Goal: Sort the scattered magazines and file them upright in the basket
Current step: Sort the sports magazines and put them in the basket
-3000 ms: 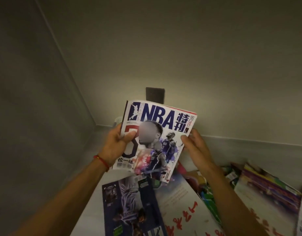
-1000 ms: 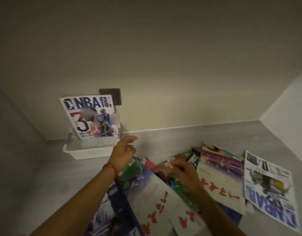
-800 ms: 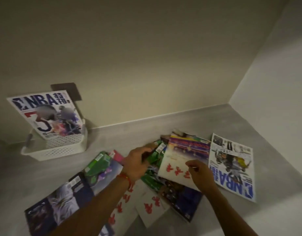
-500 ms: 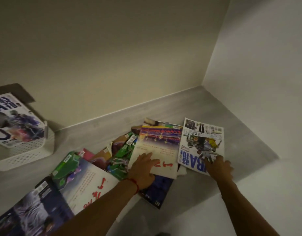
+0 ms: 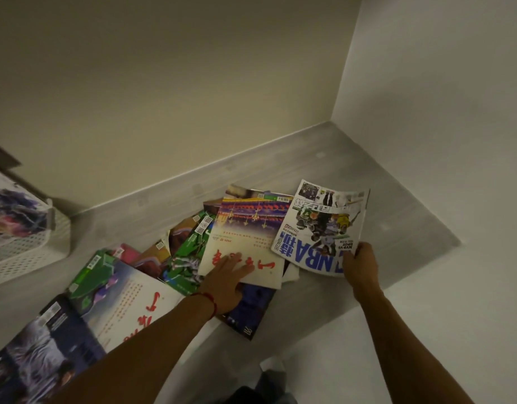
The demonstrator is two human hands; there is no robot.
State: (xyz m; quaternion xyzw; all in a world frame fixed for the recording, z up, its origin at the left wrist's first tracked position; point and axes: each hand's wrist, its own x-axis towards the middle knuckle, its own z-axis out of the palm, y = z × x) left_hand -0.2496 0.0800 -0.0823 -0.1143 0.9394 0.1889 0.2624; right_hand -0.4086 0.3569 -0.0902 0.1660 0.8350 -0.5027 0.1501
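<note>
A white NBA magazine (image 5: 318,228) lies upside down at the right end of the scattered pile, its near edge lifted off the floor. My right hand (image 5: 360,266) grips its near right corner. My left hand (image 5: 228,278) rests flat, fingers spread, on a cream magazine with red characters (image 5: 245,237). At the far left stands the white perforated basket (image 5: 27,258), with one NBA magazine (image 5: 9,211) upright inside it.
More magazines overlap on the grey floor: a green one (image 5: 190,252), a white one with red writing (image 5: 129,301) and a dark one (image 5: 39,357) at the lower left. Beige walls meet in a corner at the upper right. A white surface runs along the right.
The view has swung right, away from the basket. My right hand has closed on the NBA magazine's corner and raised its near edge; my left hand has stayed on the cream magazine.
</note>
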